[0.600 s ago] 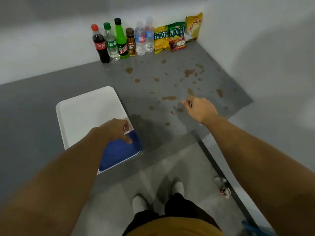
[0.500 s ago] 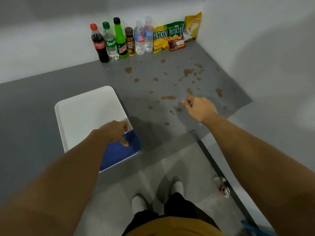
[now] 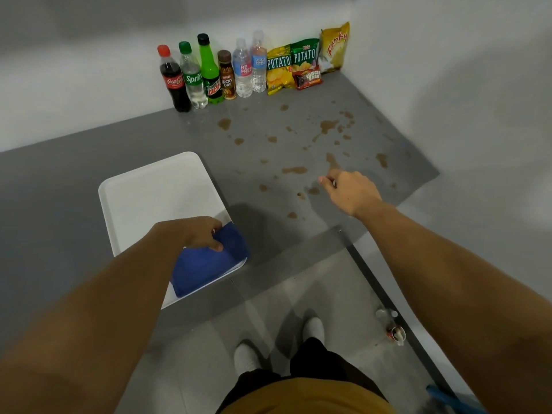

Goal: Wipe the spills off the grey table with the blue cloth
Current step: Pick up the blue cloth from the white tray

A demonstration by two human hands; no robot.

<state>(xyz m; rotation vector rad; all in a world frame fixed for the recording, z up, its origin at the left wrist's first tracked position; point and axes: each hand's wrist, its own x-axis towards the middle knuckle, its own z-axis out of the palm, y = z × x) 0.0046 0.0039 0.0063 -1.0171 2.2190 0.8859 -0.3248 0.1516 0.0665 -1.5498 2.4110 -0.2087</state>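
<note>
A folded blue cloth [image 3: 206, 268] lies on the near right corner of a white tray [image 3: 155, 195]. My left hand [image 3: 195, 233] pinches the cloth's far edge, thumb on top and fingers curled under it. Brown spills [image 3: 294, 170] dot the grey table [image 3: 59, 180] from the middle to the far right. My right hand [image 3: 351, 192] hovers over the spills near the table's right front, fingers loosely curled with nothing in them.
A row of several bottles [image 3: 209, 73] stands against the back wall, with snack bags [image 3: 304, 64] beside them in the corner. Walls close the table's back and right sides. Below the front edge are the floor and my feet [image 3: 277, 345].
My left hand has closed its fingers on the cloth's far edge and bunched it up slightly. My right hand has barely moved.
</note>
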